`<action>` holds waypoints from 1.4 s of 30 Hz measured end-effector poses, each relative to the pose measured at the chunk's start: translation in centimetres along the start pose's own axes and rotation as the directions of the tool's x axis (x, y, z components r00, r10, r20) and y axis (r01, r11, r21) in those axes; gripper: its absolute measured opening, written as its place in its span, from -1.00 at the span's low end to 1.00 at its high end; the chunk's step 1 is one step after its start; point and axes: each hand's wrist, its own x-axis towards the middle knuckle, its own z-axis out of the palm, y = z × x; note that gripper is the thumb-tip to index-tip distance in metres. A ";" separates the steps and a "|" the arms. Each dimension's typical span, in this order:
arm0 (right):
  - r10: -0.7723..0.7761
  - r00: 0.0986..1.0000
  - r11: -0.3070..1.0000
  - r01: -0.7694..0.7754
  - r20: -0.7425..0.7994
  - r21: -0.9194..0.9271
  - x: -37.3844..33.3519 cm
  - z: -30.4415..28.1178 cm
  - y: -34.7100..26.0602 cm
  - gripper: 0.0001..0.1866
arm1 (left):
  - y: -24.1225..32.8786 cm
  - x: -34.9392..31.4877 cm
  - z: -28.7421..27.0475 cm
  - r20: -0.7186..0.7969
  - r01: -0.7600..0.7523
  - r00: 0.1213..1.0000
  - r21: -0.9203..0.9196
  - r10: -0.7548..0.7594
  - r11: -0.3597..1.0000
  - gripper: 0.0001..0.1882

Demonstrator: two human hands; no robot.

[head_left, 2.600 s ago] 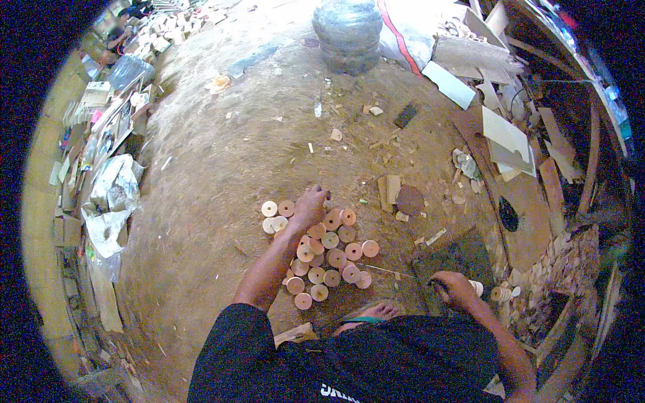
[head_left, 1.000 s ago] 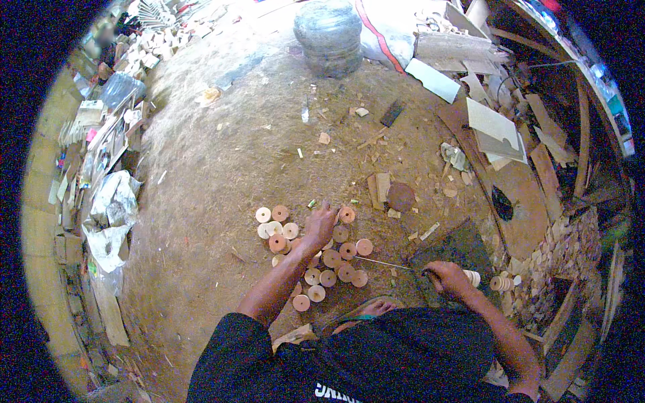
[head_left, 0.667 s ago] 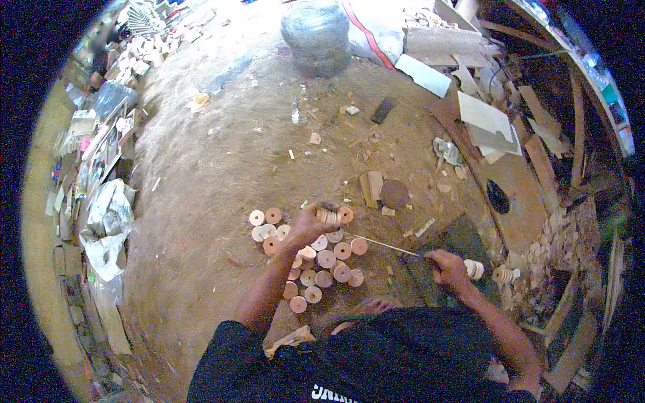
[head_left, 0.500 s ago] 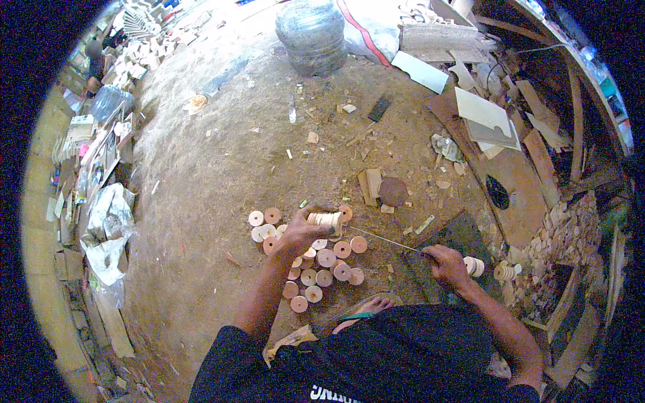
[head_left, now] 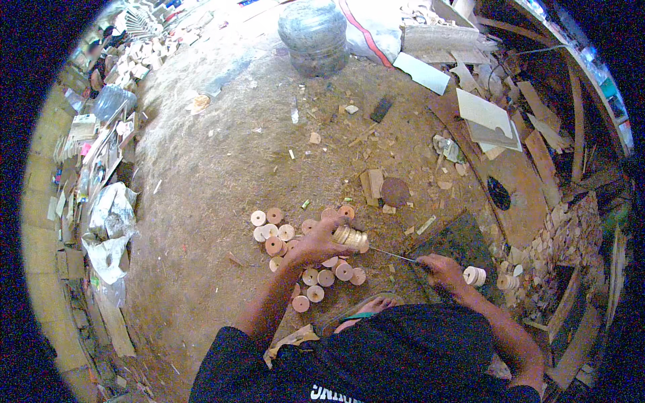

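Observation:
My left hand point(head_left: 324, 244) is closed around a short stack of pale wooden discs point(head_left: 352, 237), held above the ground. From the stack's right end a thin metal rod point(head_left: 393, 254) runs to my right hand point(head_left: 441, 274), which is closed on it. Whether the rod's tip has entered the discs' holes, I cannot tell. Beneath and around my left hand lie several loose round wooden discs point(head_left: 314, 293) with centre holes. A small group of discs point(head_left: 474, 276) sits just right of my right hand; its link to the rod is hidden.
Another disc stack point(head_left: 508, 282) lies beside a heap of wood scraps point(head_left: 561, 228) at the right. A dark mat point(head_left: 447, 245) lies under my right hand. Farther off are a brown round piece point(head_left: 395, 192), a large wrapped bundle point(head_left: 314, 40) and white boards point(head_left: 484, 114). A person point(head_left: 95, 70) is at far left.
My left hand has moved right and slightly down with the disc stack, which now tilts down to the right. My right hand has shifted slightly left and down; the visible rod between the hands is shorter.

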 end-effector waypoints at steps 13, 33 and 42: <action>0.031 1.000 0.999 -0.031 -0.001 0.037 0.2 0.5 0.5 -0.57 | -3.6 1.5 6.3 0.212 0.020 0.971 -0.516 0.105 0.856 -0.48; -0.230 0.965 0.846 0.262 0.125 -0.465 5.2 -4.8 -8.0 -0.58 | -1.0 2.3 9.5 -0.098 -0.423 0.906 -0.270 0.412 0.865 -0.53; 0.352 0.879 0.651 0.016 0.322 -0.759 2.2 -4.5 -5.6 -0.58 | -1.0 2.9 8.8 -0.141 -0.445 0.895 -0.278 0.423 0.851 -0.52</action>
